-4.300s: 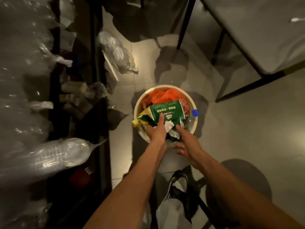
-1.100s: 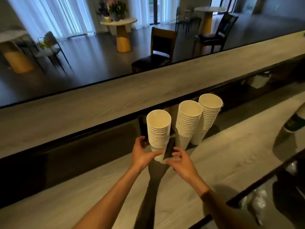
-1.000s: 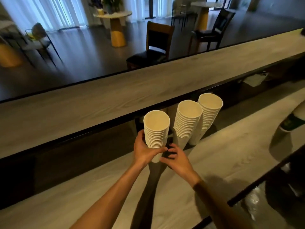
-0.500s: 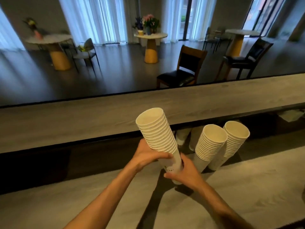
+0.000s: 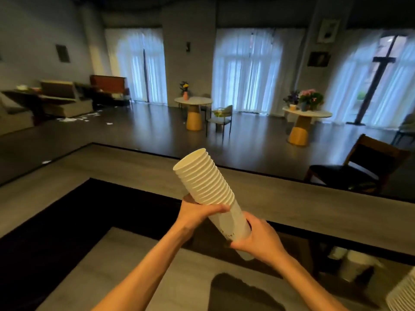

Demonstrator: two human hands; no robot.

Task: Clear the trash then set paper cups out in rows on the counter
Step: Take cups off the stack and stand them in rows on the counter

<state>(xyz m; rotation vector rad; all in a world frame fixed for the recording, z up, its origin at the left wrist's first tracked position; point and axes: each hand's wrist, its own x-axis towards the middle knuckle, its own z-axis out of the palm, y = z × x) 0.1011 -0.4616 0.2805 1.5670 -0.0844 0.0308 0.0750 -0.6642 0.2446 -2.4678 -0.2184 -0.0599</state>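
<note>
White paper makes up the stack of cups (image 5: 207,191), a nested column held in the air above the near edge of the raised counter (image 5: 292,205), touching no surface. Its long axis runs on a slant: the open rims point up and away to the left, while the closed base comes down toward the person on the right. The left hand (image 5: 197,215) has its fingers curled round the column about midway, just under the lowest visible rim; the right hand (image 5: 258,241) wraps the bottom cup near its base, so both hands are clamped on the same stack. The free rims therefore lie beyond the left hand, and the right hand is the nearer one to the base. Judging from this, a cup could be peeled off either end: the right hand could draw the bottom cup downward along the slant while the left steadies the rest. More stacked cups (image 5: 404,295) show at the lower right corner.
</note>
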